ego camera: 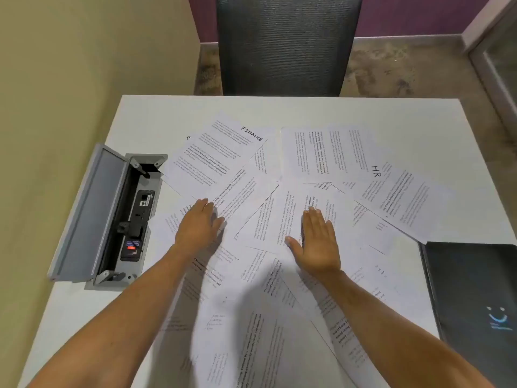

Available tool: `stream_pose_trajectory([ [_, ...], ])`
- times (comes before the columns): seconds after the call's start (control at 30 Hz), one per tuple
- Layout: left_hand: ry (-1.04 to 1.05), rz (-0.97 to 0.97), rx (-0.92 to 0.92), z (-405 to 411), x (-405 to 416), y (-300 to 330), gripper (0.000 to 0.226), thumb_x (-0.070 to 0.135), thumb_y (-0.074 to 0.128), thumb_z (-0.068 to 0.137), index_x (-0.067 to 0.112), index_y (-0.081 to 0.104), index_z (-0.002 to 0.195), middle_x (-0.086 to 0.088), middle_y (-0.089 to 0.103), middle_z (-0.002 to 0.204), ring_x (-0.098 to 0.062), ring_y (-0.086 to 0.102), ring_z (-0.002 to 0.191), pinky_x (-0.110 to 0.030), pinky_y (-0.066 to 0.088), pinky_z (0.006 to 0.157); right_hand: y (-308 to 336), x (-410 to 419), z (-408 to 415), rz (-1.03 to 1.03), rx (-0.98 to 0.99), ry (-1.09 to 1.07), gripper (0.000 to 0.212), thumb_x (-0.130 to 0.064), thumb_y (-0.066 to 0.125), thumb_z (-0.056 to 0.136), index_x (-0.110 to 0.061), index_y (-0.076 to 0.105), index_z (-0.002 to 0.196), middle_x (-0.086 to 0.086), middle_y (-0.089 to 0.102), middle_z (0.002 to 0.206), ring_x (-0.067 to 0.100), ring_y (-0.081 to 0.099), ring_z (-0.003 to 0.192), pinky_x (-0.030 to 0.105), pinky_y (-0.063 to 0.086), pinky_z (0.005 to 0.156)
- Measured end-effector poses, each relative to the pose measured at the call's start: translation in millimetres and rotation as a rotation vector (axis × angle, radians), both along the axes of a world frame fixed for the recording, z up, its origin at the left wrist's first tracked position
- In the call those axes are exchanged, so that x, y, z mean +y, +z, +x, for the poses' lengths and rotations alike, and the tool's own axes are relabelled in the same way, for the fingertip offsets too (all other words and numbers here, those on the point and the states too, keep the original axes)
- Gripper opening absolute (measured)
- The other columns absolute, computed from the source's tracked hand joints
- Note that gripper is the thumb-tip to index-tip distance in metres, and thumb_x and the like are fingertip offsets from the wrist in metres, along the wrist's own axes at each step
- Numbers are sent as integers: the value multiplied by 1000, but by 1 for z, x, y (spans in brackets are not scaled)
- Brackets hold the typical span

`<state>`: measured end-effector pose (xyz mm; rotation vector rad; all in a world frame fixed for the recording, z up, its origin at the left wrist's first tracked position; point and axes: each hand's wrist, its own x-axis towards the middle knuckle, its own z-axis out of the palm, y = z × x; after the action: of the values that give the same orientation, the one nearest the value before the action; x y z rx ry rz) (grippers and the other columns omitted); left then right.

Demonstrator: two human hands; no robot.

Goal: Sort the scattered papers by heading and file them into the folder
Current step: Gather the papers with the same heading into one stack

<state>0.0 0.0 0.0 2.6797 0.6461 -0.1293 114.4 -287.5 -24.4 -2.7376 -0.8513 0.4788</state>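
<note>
Several printed white papers lie scattered and overlapping across the white table [293, 110]. One sheet headed FINANCE [215, 155] lies at the far left of the spread. Another headed HR [391, 189] lies at the right. My left hand [200, 224] rests flat, palm down, on the sheets just below the FINANCE sheet. My right hand [317, 242] lies flat with fingers together on a middle sheet [268, 219]. Neither hand grips anything. A black folder [472, 292] lies closed at the table's right edge, partly out of view.
An open grey cable box [112, 217] with sockets is set into the table at the left, its lid standing up. A dark mesh chair [285, 43] stands behind the far edge. A beige wall runs close along the left side.
</note>
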Motion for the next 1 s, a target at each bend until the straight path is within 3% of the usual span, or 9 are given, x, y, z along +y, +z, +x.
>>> stream_pose_trajectory([
  [0.1,47,-24,21,7,16,-13,38,26,65,92,-3,58,114,-19,55,123,-34,52,116,-43,44,96,-11,7,8,33,-50,-38,88,-64,44,91,-6,25,154,10,20,163,23,13,152,48,11,123],
  [0.17,35,-4,26,13,24,-18,28,23,64,91,-1,58,105,-15,56,114,-30,54,105,-41,48,89,-18,10,10,-64,-42,-15,95,-68,52,86,-5,28,153,13,27,160,28,21,150,53,19,120],
  [0.3,35,58,14,30,40,-26,11,9,64,88,5,54,86,-9,51,92,-23,50,83,-34,43,67,-27,13,14,-188,20,-4,99,-75,40,87,-9,13,157,8,10,165,26,4,153,51,4,122],
  [0.47,77,61,60,46,48,-34,11,-2,54,84,7,52,78,-9,54,84,-24,50,77,-33,35,61,-28,10,12,-195,68,-8,97,-75,28,90,-12,-4,157,5,-8,166,22,-12,152,49,-8,122],
  [0.7,75,121,126,53,46,-35,9,7,47,92,2,55,93,-14,56,89,-26,48,71,-37,36,60,-23,11,13,-183,120,-13,98,-74,27,90,-13,-12,155,3,-17,164,18,-21,149,48,-11,122],
  [0.9,39,187,154,53,47,-35,15,12,47,96,2,52,106,-16,58,92,-34,57,67,-37,37,54,-26,11,13,-166,107,-2,106,-82,7,78,-13,-7,156,2,-13,165,21,-16,151,47,-13,120],
  [1.0,27,200,131,53,51,-34,16,12,50,96,2,52,109,-17,59,88,-35,57,62,-35,37,50,-26,11,13,-161,112,-10,102,-80,16,83,-13,-8,156,2,-14,165,21,-17,151,48,-12,121],
])
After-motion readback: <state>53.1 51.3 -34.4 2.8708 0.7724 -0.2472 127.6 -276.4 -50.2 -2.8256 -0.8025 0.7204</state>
